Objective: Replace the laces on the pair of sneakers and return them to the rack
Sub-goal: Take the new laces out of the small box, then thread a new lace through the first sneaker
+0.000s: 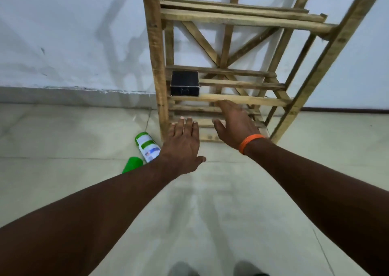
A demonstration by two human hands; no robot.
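Here, the wooden rack (pixel 227 82) stands against the pale wall on a tiled floor (pixel 63 132), its slatted shelves open-framed. On the middle shelf, at the left end, sits a small black box (pixel 184 83). The sneakers cannot be made out for certain; two blurred grey shapes sit at the bottom edge. Both bare arms reach toward the rack's lower shelves. Left hand (pixel 183 147): flat, fingers spread, holding nothing. Right hand (pixel 233 122): open, fingers extended near the front slat of the middle shelf, holding nothing; orange band (pixel 249 142) at the wrist. On the floor left of the rack lies a green-and-white bottle (pixel 147 146), a green cap (pixel 132 164) just beside it.
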